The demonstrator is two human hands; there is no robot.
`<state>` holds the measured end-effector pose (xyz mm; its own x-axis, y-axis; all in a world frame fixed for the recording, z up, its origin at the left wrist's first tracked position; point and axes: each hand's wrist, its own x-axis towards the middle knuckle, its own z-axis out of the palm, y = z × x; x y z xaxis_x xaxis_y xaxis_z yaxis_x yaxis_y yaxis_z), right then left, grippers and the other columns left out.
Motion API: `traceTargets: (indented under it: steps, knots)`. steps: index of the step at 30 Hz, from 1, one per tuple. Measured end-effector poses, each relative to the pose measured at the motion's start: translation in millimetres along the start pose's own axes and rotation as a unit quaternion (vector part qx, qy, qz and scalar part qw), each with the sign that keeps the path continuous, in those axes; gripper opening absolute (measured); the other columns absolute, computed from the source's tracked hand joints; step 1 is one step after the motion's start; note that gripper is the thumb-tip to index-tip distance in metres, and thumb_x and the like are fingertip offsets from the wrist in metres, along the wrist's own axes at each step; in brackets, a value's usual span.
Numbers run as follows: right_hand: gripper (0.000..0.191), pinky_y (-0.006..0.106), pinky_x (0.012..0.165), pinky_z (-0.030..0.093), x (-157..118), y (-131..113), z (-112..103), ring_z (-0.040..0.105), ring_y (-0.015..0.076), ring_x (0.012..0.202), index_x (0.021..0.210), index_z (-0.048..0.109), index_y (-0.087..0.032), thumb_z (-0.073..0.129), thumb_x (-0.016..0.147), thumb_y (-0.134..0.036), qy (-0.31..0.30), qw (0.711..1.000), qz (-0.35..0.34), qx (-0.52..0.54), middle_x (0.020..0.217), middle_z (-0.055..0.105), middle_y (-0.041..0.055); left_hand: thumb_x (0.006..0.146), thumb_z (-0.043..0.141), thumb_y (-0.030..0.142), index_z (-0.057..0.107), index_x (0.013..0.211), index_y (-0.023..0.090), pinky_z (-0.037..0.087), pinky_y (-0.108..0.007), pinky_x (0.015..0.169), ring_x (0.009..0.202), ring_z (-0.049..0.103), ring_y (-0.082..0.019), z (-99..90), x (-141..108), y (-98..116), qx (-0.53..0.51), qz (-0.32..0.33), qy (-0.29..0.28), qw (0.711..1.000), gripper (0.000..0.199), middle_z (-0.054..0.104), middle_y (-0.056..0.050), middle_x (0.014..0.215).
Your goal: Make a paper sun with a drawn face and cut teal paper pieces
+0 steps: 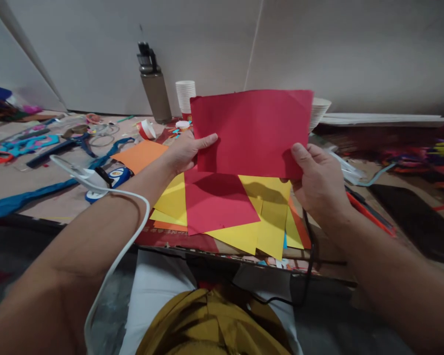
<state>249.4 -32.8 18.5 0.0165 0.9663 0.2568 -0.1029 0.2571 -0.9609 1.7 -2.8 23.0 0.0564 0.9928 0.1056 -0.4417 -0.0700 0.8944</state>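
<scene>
A sheet of red paper (251, 133) is held up above the table, its broad face toward me. My left hand (187, 150) pinches its left edge, thumb in front and fingers behind. At the lower right corner my right hand (314, 172) grips it the same way. Below lies another red sheet (218, 207) on top of overlapping yellow sheets (274, 222). An orange sheet (140, 155) rests beyond my left forearm. What is behind the held sheet is mostly hidden.
At the back stand a brown bottle (156, 96), stacked paper cups (185, 96) and stacked white bowls (319, 111). A white cable (133, 246) crosses my left forearm. A blue strap (40, 192) and tools lie left; a dark flat object (414, 217) lies right.
</scene>
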Motion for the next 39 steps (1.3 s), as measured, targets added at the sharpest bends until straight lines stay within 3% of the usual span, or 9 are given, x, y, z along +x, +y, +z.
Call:
traceTargets:
  steps: [3,6,9,12,16,28,31,35,39]
  knots:
    - [0.026,0.027,0.060,0.049,-3.7,-1.5,2.8,0.060,0.0121,0.063,0.085,0.062,-0.020,0.055,0.088,-0.045,-0.056,0.998,-0.001,-0.002,0.076,0.065,0.0016,0.079,0.069,0.015,0.057,0.121,0.015,0.045,-0.051,0.101,0.119,0.058,-0.031,-4.0,9.2,3.1,0.000,0.061,0.050,0.997,0.043,0.070,-0.010,0.112]
    - [0.033,0.038,0.087,0.051,-14.1,-4.2,5.7,0.063,0.0214,0.100,0.111,0.062,-0.023,0.053,0.090,-0.046,-0.167,0.973,-0.060,-0.150,0.109,0.068,0.0076,0.081,0.068,0.020,0.059,0.118,0.015,0.045,-0.047,0.103,0.120,0.058,-0.028,-13.7,19.6,7.4,-0.015,0.119,0.084,0.989,0.038,0.070,-0.011,0.112]
    - [0.049,0.046,0.109,0.036,-28.3,-4.8,10.2,0.047,0.0272,0.129,0.128,0.058,-0.024,0.064,0.083,-0.045,-0.318,0.866,-0.193,-0.334,0.136,0.056,0.0091,0.077,0.072,0.022,0.063,0.111,0.016,0.043,-0.043,0.107,0.121,0.058,-0.027,-23.0,26.5,8.9,-0.030,0.142,0.113,0.983,0.035,0.071,-0.011,0.113]
    - [0.059,0.046,0.110,0.034,-36.8,2.0,15.2,0.042,0.0286,0.133,0.136,0.053,-0.023,0.063,0.084,-0.048,-0.437,0.759,-0.231,-0.424,0.145,0.047,0.0109,0.077,0.072,0.021,0.063,0.111,0.015,0.042,-0.043,0.108,0.120,0.058,-0.028,-26.3,28.5,7.5,-0.038,0.150,0.127,0.980,0.035,0.071,-0.012,0.113]
    - [0.048,0.045,0.104,0.041,-35.8,13.8,19.5,0.052,0.0277,0.124,0.130,0.059,-0.018,0.057,0.089,-0.043,-0.477,0.698,-0.252,-0.470,0.139,0.055,0.0117,0.080,0.067,0.016,0.062,0.114,0.014,0.042,-0.044,0.107,0.119,0.059,-0.027,-25.6,28.4,4.7,-0.044,0.144,0.141,0.979,0.035,0.070,-0.012,0.114]
    - [0.032,0.042,0.091,0.050,-45.9,12.9,25.3,0.062,0.0255,0.106,0.117,0.065,-0.012,0.043,0.096,-0.024,-0.439,0.649,-0.355,-0.510,0.122,0.067,0.0113,0.080,0.059,0.005,0.064,0.105,0.012,0.044,-0.045,0.106,0.107,0.066,-0.025,-27.7,30.8,1.9,-0.082,0.143,0.162,0.973,0.027,0.073,-0.012,0.103]
    - [0.031,0.040,0.089,0.050,-44.1,8.5,25.0,0.063,0.0235,0.103,0.112,0.066,-0.015,0.042,0.097,-0.025,-0.444,0.663,-0.323,-0.508,0.118,0.068,0.0109,0.080,0.058,0.004,0.064,0.105,0.012,0.045,-0.046,0.104,0.106,0.066,-0.025,-27.1,30.4,2.3,-0.085,0.143,0.160,0.973,0.027,0.074,-0.011,0.101]
    - [0.043,0.041,0.094,0.048,-42.3,-0.6,21.2,0.059,0.0245,0.110,0.120,0.064,-0.019,0.052,0.091,-0.048,-0.463,0.693,-0.273,-0.479,0.126,0.063,0.0089,0.080,0.059,0.004,0.065,0.107,0.012,0.045,-0.046,0.104,0.108,0.065,-0.025,-28.5,31.3,1.4,-0.084,0.142,0.157,0.974,0.028,0.074,-0.012,0.100]
    - [0.036,0.041,0.093,0.047,-45.5,0.5,22.1,0.059,0.0250,0.109,0.117,0.065,-0.018,0.052,0.092,-0.040,-0.458,0.686,-0.284,-0.490,0.125,0.063,0.0092,0.079,0.060,0.004,0.065,0.106,0.011,0.044,-0.047,0.105,0.110,0.064,-0.025,-29.1,31.6,-0.8,-0.077,0.143,0.149,0.975,0.028,0.074,-0.012,0.101]
